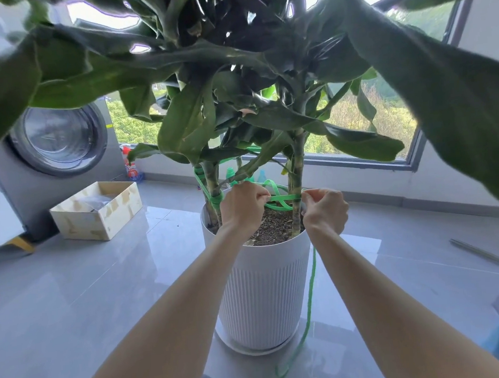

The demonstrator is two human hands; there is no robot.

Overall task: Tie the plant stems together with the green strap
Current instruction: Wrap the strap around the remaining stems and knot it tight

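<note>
A tall leafy plant stands in a ribbed white pot (260, 293). A green strap (282, 198) is wound around the left stem (211, 180) and stretches across to the right stem (296, 166). My left hand (240, 204) pinches the strap in the gap between the stems, above the soil. My right hand (324, 209) pinches the strap just beside the right stem. The strap's loose tail (310, 298) hangs down the pot's right side to the floor.
A washing machine (54, 145) stands at the left with an open cardboard box (96, 214) in front of it. A metal rod (486, 255) lies on the grey tiled floor at the right. Big leaves overhang both arms. A window runs behind the plant.
</note>
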